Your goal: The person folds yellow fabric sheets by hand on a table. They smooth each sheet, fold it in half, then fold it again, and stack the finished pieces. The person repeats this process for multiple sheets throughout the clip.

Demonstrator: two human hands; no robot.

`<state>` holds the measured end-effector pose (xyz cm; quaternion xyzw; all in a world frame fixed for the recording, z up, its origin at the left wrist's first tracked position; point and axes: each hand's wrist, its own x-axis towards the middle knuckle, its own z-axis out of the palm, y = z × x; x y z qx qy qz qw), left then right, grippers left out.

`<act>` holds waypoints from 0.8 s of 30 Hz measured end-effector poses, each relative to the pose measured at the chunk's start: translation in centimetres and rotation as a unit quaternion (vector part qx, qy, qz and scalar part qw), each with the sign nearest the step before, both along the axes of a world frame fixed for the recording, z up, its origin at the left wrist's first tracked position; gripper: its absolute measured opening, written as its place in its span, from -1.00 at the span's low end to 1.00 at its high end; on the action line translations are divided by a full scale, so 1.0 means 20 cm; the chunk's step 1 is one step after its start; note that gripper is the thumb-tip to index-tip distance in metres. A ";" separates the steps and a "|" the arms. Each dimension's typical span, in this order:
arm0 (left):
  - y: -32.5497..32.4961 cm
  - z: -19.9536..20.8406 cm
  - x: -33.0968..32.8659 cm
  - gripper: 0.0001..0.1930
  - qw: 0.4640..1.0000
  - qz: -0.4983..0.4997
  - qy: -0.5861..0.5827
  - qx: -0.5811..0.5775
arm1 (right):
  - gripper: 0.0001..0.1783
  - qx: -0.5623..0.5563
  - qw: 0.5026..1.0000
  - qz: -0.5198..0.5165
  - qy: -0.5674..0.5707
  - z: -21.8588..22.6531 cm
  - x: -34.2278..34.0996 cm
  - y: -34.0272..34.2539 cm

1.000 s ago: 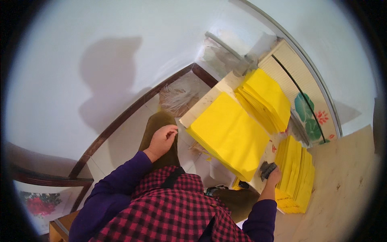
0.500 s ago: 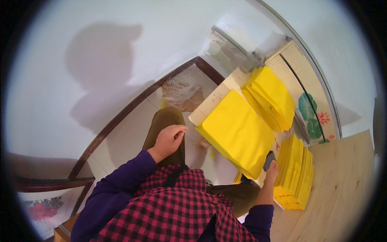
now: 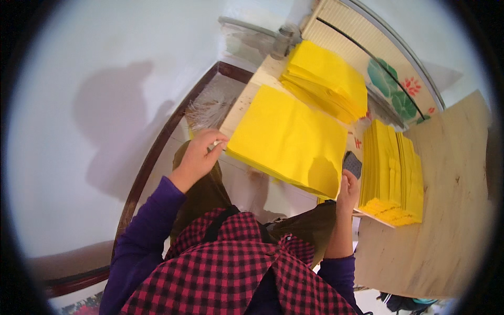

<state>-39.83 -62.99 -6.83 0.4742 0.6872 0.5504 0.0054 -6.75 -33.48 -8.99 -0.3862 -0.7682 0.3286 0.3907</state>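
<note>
Head view, looking down: the left hand (image 3: 198, 155) has its fingers (image 3: 216, 143) curled narrow around the near left corner of a stack of yellow paper (image 3: 289, 139), thumb and fingertips pinching the edge where the sheets meet the pale bench (image 3: 247, 102). The right hand (image 3: 349, 186) is raised at the stack's near right corner, its fingers closed around a small dark block (image 3: 353, 164) that touches the paper edge. Both sleeves are purple, coming out of a red and black checked vest (image 3: 236, 273) low in the picture.

That flat stack lies in the middle of the bench, square to the person and slightly overhanging the near edge. Just beyond it, a second pile of yellow sheets (image 3: 328, 79) sits fanned and tilted, touching the far corner of the first. To the right, beside the right hand, a third pile of yellow paper (image 3: 391, 176) rests on a thin board, its edges ribbed like many layers. A large plywood sheet (image 3: 446, 210) lies further right. A grey pipe fitting (image 3: 283, 39) stands at the far end of the bench, near a wall panel painted with green leaves and red flowers (image 3: 399, 94). A white wall (image 3: 79, 105) fills the left side, with a dark wooden trim (image 3: 152, 157) curving down it.
</note>
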 end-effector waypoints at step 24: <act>0.87 -0.03 -0.46 -0.90 0.955 -0.156 0.203 -0.153 | -0.75 0.055 0.978 0.038 -0.199 0.13 -0.34 0.41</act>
